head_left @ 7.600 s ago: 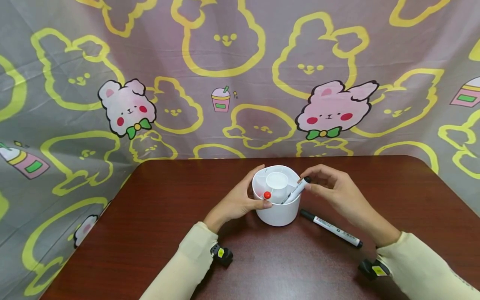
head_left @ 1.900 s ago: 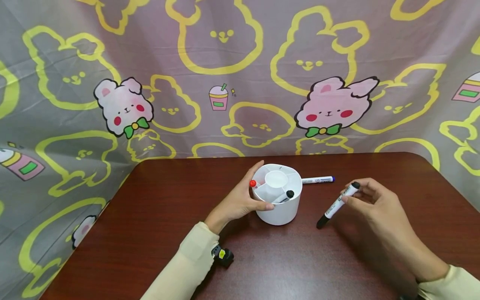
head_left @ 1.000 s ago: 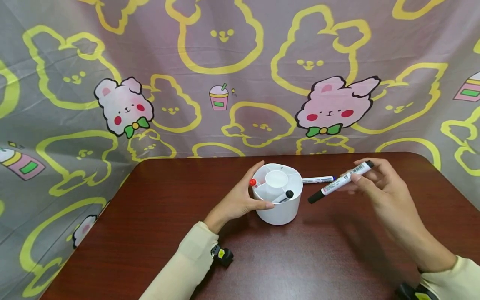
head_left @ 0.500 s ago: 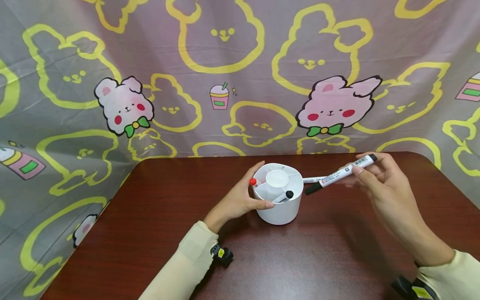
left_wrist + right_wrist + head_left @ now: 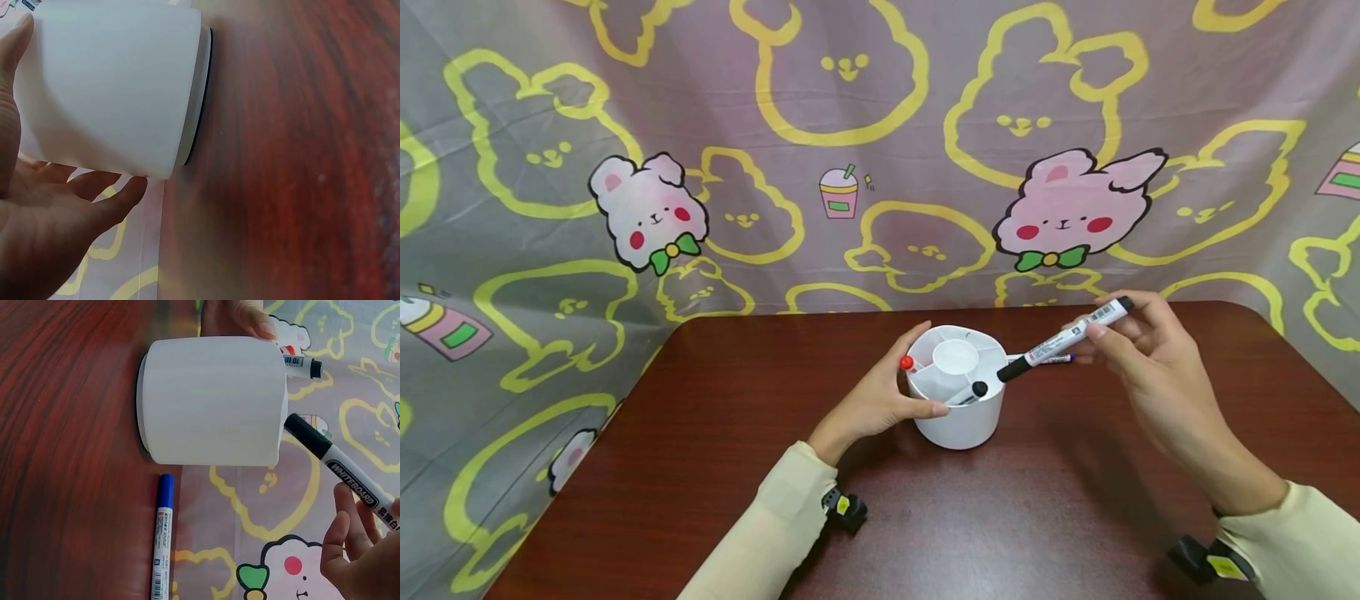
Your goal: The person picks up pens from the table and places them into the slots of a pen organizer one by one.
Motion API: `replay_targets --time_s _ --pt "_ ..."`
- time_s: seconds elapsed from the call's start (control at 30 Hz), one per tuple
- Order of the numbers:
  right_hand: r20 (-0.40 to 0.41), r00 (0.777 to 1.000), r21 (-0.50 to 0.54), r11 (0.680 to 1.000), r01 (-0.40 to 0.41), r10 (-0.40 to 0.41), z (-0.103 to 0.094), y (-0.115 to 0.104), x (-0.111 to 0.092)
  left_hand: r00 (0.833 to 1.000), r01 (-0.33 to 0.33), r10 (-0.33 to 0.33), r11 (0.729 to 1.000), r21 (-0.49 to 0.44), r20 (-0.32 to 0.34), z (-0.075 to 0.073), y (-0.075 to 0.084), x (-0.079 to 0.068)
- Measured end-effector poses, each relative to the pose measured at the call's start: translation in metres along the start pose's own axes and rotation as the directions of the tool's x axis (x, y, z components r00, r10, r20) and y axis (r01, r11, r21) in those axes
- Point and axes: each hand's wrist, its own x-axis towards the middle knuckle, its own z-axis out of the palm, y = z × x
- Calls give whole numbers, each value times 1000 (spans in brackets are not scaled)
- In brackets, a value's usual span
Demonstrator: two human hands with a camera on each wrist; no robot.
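Observation:
A round white desk organizer (image 5: pixel 958 429) with divided compartments stands on the table. My left hand (image 5: pixel 872 404) grips its left side, thumb across the near wall and fingers round the back. Inside, a red-tipped pen (image 5: pixel 907 363) leans at the left rim and a black-capped marker (image 5: pixel 979 389) leans in the front compartment. Between thumb and fingers, my right hand (image 5: pixel 1165 383) pinches a black whiteboard marker (image 5: pixel 1067 337), tilted with its cap right at the organizer's right rim. The right wrist view shows this marker's cap (image 5: pixel 306 434) close by the organizer's top edge.
A blue-capped marker (image 5: pixel 161 544) lies on the table to the right of the organizer, partly hidden in the head view. The brown table (image 5: pixel 737 500) ends at the back against a patterned curtain (image 5: pixel 887 167).
My right hand let go of a marker in the organizer, took the black marker from the table, then raised it and moved it left to the rim. My left hand stays on the organizer.

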Motion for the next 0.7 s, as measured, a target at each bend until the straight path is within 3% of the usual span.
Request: replay_targets --time_s 0.7 --pt "18 999 -17 1000 -26 27 18 6 12 1000 1 0 999 42 -16 -4 0 -3"
